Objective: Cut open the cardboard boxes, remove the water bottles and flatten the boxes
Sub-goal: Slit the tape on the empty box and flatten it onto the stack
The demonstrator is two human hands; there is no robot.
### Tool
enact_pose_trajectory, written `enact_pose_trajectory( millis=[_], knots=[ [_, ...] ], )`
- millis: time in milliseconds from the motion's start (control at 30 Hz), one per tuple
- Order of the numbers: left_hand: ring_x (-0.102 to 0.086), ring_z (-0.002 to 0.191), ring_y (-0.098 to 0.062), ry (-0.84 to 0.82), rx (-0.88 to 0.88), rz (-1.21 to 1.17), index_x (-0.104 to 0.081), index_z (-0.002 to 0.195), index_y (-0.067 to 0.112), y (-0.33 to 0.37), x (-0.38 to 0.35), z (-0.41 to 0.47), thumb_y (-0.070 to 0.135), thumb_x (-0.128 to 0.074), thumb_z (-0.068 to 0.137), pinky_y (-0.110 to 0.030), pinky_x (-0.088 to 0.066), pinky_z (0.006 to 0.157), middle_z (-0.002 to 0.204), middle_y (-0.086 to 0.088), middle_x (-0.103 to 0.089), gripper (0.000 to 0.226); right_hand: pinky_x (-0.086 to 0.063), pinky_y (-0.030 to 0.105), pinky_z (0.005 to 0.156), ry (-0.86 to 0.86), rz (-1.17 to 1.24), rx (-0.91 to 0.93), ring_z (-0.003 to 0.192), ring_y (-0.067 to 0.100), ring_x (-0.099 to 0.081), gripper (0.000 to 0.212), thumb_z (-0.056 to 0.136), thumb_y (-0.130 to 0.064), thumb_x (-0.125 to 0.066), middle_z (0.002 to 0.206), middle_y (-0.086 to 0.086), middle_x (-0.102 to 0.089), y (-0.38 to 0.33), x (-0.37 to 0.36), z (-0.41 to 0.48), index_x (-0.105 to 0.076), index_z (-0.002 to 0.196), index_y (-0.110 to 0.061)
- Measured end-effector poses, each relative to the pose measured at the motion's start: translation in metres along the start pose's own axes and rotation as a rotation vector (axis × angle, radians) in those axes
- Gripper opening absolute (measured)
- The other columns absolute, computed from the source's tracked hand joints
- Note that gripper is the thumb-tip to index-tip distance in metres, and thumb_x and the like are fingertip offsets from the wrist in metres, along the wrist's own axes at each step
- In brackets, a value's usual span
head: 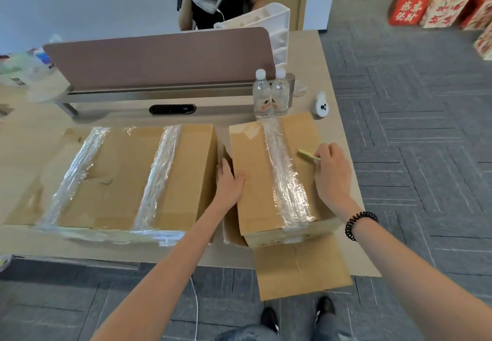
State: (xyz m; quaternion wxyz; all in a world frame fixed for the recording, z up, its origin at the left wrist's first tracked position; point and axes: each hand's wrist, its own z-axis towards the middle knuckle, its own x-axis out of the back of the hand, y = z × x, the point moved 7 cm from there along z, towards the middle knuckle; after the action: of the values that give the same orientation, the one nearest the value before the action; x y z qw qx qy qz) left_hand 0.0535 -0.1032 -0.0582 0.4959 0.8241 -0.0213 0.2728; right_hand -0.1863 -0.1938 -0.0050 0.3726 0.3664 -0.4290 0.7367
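Boxes on the counter (pixel 306 53): the large box (pixel 119 175) is taped shut; the small box (pixel 255 175), near flap open, has two bottles (pixel 270 95) standing behind it. My left hand (pixel 229 180) presses it, fingers (pixel 223 167) straight; my right hand (pixel 332 172) pinches a cutter (pixel 307 154). Nothing is flattened yet.

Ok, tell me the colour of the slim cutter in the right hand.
The slim cutter is pale yellow-green, best in head view.

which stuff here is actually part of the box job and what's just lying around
Job: small box with the left hand resting on it; big taped box; yellow-green cutter held in the right hand; water bottles.
Lying about: white gadget; desk divider; white rack; red gift boxes.
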Motion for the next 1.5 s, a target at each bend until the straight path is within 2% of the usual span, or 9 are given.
enact_pose_trajectory(
  millis=[67, 200, 400, 500, 700, 800, 900, 1167, 1500],
  knots=[
    [0.007, 0.151, -0.019, 0.054, -0.124, 0.119, 0.007, 0.156, 0.01, 0.01, 0.004, 0.005, 0.027, -0.045, 0.103, -0.035, 0.002, 0.121, 0.165, -0.006, 0.006, 0.076, -0.028, 0.031, 0.057, -0.022, 0.069, -0.015, 0.069, 0.024, -0.043, 0.011, 0.088, 0.004, -0.052, 0.087, 0.008, -0.05, -0.009, -0.002, 0.004, -0.05, 0.091, -0.006],
    [0.012, 0.151, -0.02, 0.088, -0.322, 0.33, 0.003, 0.157, 0.011, 0.031, 0.001, 0.024, 0.029, -0.04, 0.105, -0.033, 0.008, 0.121, 0.165, -0.007, 0.009, 0.07, -0.033, 0.031, 0.05, -0.168, 0.399, -0.242, 0.06, 0.019, -0.051, 0.004, 0.101, -0.017, -0.045, 0.075, 0.0, -0.056, -0.013, -0.017, 0.018, -0.042, 0.099, -0.019],
    [0.006, 0.152, -0.019, 0.045, -0.47, 0.518, -0.011, 0.157, 0.016, 0.067, -0.011, 0.062, 0.03, -0.032, 0.107, -0.042, 0.004, 0.123, 0.165, -0.005, 0.002, 0.055, -0.04, 0.022, 0.054, -0.37, 0.644, -0.278, 0.063, 0.012, -0.051, 0.02, 0.1, -0.003, -0.038, 0.076, -0.003, -0.057, -0.033, -0.047, 0.064, -0.048, 0.115, -0.012],
    [0.006, 0.152, -0.017, 0.033, -0.531, 0.607, -0.016, 0.156, 0.018, 0.077, -0.018, 0.081, 0.033, -0.026, 0.107, -0.04, 0.008, 0.121, 0.165, -0.003, 0.001, 0.052, -0.037, 0.011, 0.049, -0.385, 0.605, -0.222, 0.06, 0.008, -0.051, 0.025, 0.097, 0.001, -0.04, 0.075, 0.0, -0.06, -0.038, -0.051, 0.085, -0.057, 0.106, -0.014],
    [-0.002, 0.152, -0.015, 0.056, -0.56, 0.714, -0.017, 0.157, 0.02, 0.07, -0.022, 0.103, 0.041, -0.022, 0.107, -0.037, 0.01, 0.119, 0.165, 0.0, -0.01, 0.054, -0.04, 0.025, 0.06, -0.384, 0.48, -0.182, 0.072, 0.024, -0.06, 0.016, 0.095, -0.01, -0.053, 0.068, 0.002, -0.061, -0.038, -0.061, 0.108, -0.062, 0.082, -0.01],
    [-0.005, 0.151, -0.014, 0.106, -0.589, 0.764, -0.018, 0.157, 0.021, 0.067, -0.023, 0.102, 0.044, -0.02, 0.107, -0.038, 0.008, 0.12, 0.164, 0.002, -0.013, 0.055, -0.047, 0.029, 0.064, -0.378, 0.477, -0.164, 0.072, 0.02, -0.061, 0.008, 0.096, -0.014, -0.054, 0.074, 0.002, -0.061, -0.044, -0.063, 0.112, -0.06, 0.097, -0.02],
    [-0.006, 0.151, -0.013, 0.128, -0.592, 0.773, -0.019, 0.156, 0.022, 0.066, -0.023, 0.102, 0.043, -0.021, 0.107, -0.039, 0.005, 0.122, 0.164, 0.002, -0.016, 0.054, -0.052, 0.037, 0.069, -0.372, 0.43, -0.148, 0.076, 0.024, -0.062, 0.017, 0.097, -0.019, -0.054, 0.084, 0.008, -0.065, -0.049, -0.065, 0.114, -0.059, 0.113, -0.019],
    [-0.013, 0.149, -0.013, 0.159, -0.601, 0.785, -0.023, 0.155, 0.023, 0.064, -0.022, 0.103, 0.046, -0.015, 0.104, -0.044, -0.004, 0.123, 0.162, 0.003, -0.023, 0.056, -0.049, 0.042, 0.078, -0.367, 0.274, -0.122, 0.093, 0.033, -0.06, 0.025, 0.096, -0.014, -0.051, 0.099, 0.013, -0.066, -0.062, -0.06, 0.118, -0.059, 0.119, -0.009],
    [-0.017, 0.148, -0.014, 0.187, -0.608, 0.777, -0.028, 0.153, 0.023, 0.065, -0.022, 0.103, 0.043, -0.022, 0.105, -0.043, -0.006, 0.123, 0.159, 0.003, -0.028, 0.053, -0.033, 0.032, 0.071, -0.407, 0.036, -0.067, 0.097, 0.032, -0.055, 0.019, 0.095, -0.008, -0.046, 0.104, 0.015, -0.062, -0.083, -0.06, 0.126, -0.056, 0.11, -0.003]
  ],
)
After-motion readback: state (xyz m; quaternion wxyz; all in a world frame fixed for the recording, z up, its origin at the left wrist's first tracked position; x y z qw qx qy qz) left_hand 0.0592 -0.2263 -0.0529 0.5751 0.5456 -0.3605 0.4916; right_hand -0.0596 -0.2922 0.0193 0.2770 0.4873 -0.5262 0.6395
